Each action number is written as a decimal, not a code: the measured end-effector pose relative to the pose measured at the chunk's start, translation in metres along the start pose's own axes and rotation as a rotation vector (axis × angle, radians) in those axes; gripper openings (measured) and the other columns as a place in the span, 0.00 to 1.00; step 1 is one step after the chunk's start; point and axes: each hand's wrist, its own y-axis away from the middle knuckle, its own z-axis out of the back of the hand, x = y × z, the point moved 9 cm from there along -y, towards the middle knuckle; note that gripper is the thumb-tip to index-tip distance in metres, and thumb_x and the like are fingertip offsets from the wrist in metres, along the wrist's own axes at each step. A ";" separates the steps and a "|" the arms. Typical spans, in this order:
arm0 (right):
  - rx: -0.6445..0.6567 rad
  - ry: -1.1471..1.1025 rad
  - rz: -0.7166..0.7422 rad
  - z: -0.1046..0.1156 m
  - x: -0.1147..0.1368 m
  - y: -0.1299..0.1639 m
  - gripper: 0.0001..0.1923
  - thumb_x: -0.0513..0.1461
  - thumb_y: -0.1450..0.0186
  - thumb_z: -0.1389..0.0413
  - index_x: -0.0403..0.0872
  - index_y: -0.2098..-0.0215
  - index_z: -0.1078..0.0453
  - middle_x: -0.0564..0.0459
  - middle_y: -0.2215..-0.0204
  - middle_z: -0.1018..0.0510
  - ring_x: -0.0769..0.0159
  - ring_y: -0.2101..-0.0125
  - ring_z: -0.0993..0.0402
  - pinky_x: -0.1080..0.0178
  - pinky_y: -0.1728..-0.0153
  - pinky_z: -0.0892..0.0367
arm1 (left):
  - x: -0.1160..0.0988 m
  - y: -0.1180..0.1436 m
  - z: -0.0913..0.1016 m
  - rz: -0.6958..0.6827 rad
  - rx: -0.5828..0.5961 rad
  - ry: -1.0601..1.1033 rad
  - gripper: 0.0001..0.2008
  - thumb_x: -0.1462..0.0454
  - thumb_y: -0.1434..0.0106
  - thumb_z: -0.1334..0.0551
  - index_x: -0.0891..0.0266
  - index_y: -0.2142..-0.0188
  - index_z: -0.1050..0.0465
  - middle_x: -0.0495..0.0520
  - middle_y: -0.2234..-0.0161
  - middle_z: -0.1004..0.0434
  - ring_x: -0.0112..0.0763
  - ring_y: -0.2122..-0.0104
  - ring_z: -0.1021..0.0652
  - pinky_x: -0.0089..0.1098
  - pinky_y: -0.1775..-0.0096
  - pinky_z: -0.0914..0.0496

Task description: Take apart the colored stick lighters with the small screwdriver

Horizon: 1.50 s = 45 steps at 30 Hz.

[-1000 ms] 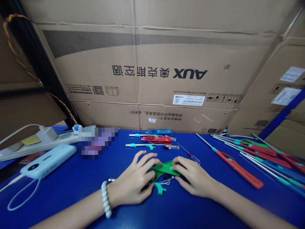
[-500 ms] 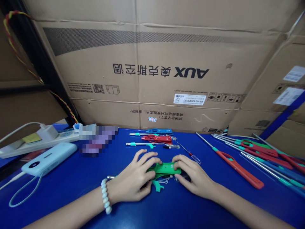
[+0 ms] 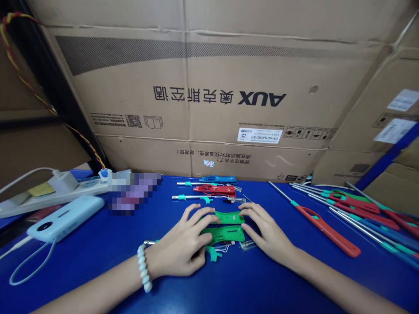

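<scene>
A: Where do your hands lie?

B: My left hand (image 3: pixel 183 246), with a white bead bracelet (image 3: pixel 144 274) at its wrist, and my right hand (image 3: pixel 266 235) both rest low on the blue table (image 3: pixel 98 257), near its middle. Between them lie two green plastic handle halves: the rear green plastic half (image 3: pixel 229 217) and the front green plastic half (image 3: pixel 225 234), side by side and slightly apart.

A: How do the fingers stand?

B: The fingers of my left hand press on the left ends of both halves; the fingers of my right hand curl on their right ends. Neither hand is closed around a piece. Just below the front half lies a small teal plastic hook (image 3: pixel 212 253), beside thin wire parts.

A: And the surroundings?

B: Behind the halves lie a red plastic handle tool (image 3: pixel 218 189) and a blue plastic handle tool (image 3: pixel 218 179). To the right lie long metal rods with red handles (image 3: pixel 327 231). At the left sit a pale blue power bank (image 3: pixel 65 218) and a white power strip (image 3: pixel 49 194). A large brown cardboard box (image 3: pixel 209 96) stands at the back.
</scene>
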 end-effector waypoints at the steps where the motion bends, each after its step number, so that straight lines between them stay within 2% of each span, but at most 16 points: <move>1: -0.019 0.019 0.008 0.004 0.002 0.000 0.04 0.37 0.33 0.52 0.48 0.60 0.38 0.46 0.57 0.31 0.58 0.55 0.34 0.53 0.53 0.39 | 0.001 0.000 0.000 0.007 -0.002 0.001 0.05 0.70 0.47 0.45 0.63 0.70 0.32 0.58 0.47 0.35 0.48 0.41 0.42 0.51 0.42 0.52; 3: -0.005 0.071 0.059 0.006 0.009 0.000 0.02 0.37 0.35 0.51 0.47 0.67 0.40 0.49 0.66 0.31 0.60 0.64 0.35 0.55 0.59 0.40 | 0.003 0.000 0.000 0.026 -0.003 0.004 0.05 0.70 0.47 0.45 0.63 0.71 0.32 0.57 0.48 0.34 0.48 0.41 0.42 0.51 0.42 0.52; 5: 0.072 0.115 0.140 0.001 0.018 0.001 0.05 0.37 0.37 0.50 0.47 0.71 0.42 0.52 0.72 0.32 0.62 0.69 0.38 0.56 0.63 0.42 | 0.005 0.000 0.000 0.047 -0.001 0.004 0.05 0.70 0.48 0.45 0.62 0.71 0.32 0.57 0.48 0.34 0.48 0.41 0.43 0.51 0.42 0.52; 9: 0.215 0.153 0.260 -0.012 0.030 0.006 0.07 0.39 0.38 0.48 0.46 0.72 0.41 0.53 0.73 0.33 0.63 0.68 0.40 0.56 0.61 0.45 | 0.010 0.000 0.000 0.084 -0.003 0.017 0.05 0.70 0.49 0.44 0.62 0.71 0.33 0.56 0.49 0.34 0.48 0.41 0.42 0.50 0.42 0.53; 13: 0.286 0.142 0.279 -0.022 0.029 0.008 0.12 0.43 0.33 0.51 0.46 0.72 0.40 0.53 0.72 0.32 0.64 0.68 0.40 0.58 0.61 0.46 | 0.014 -0.002 0.006 0.118 -0.034 0.055 0.00 0.67 0.45 0.42 0.62 0.72 0.33 0.55 0.50 0.34 0.48 0.43 0.41 0.50 0.44 0.51; 16: 0.272 0.138 0.286 -0.022 0.028 0.008 0.14 0.44 0.31 0.53 0.46 0.71 0.40 0.53 0.72 0.32 0.65 0.68 0.40 0.59 0.62 0.46 | 0.017 -0.008 0.014 0.158 -0.073 0.075 0.04 0.63 0.39 0.42 0.61 0.69 0.33 0.53 0.53 0.32 0.44 0.47 0.37 0.47 0.47 0.48; 19: 0.253 0.156 0.315 -0.021 0.030 0.009 0.14 0.47 0.32 0.51 0.46 0.70 0.38 0.52 0.71 0.32 0.64 0.67 0.40 0.59 0.61 0.45 | 0.015 -0.023 0.016 0.164 -0.062 0.070 0.05 0.65 0.34 0.45 0.61 0.66 0.33 0.52 0.59 0.30 0.38 0.54 0.33 0.43 0.50 0.45; 24: 0.233 0.189 0.322 -0.020 0.030 0.009 0.14 0.47 0.35 0.47 0.46 0.70 0.38 0.52 0.70 0.32 0.64 0.67 0.39 0.60 0.60 0.45 | 0.010 -0.062 -0.005 0.077 0.043 -0.052 0.05 0.68 0.34 0.44 0.62 0.63 0.29 0.53 0.61 0.30 0.36 0.59 0.33 0.38 0.56 0.43; 29: 0.212 0.217 0.324 -0.021 0.029 0.008 0.14 0.48 0.36 0.46 0.46 0.71 0.38 0.53 0.71 0.31 0.64 0.67 0.38 0.61 0.61 0.44 | 0.015 -0.090 -0.028 0.004 0.045 -0.152 0.06 0.69 0.35 0.42 0.63 0.66 0.27 0.53 0.62 0.29 0.38 0.59 0.33 0.38 0.58 0.44; 33: 0.196 0.228 0.324 -0.020 0.029 0.008 0.14 0.48 0.37 0.45 0.46 0.71 0.37 0.53 0.70 0.31 0.64 0.67 0.38 0.61 0.61 0.43 | 0.016 -0.095 -0.036 -0.018 0.049 -0.154 0.06 0.69 0.36 0.41 0.63 0.69 0.27 0.52 0.65 0.29 0.37 0.60 0.33 0.37 0.58 0.44; 45: 0.192 0.225 0.299 -0.017 0.029 0.008 0.13 0.47 0.37 0.45 0.46 0.71 0.36 0.53 0.70 0.31 0.64 0.67 0.37 0.61 0.60 0.42 | 0.016 -0.095 -0.038 -0.025 0.071 -0.155 0.06 0.69 0.35 0.42 0.64 0.68 0.29 0.54 0.63 0.30 0.37 0.60 0.33 0.36 0.58 0.43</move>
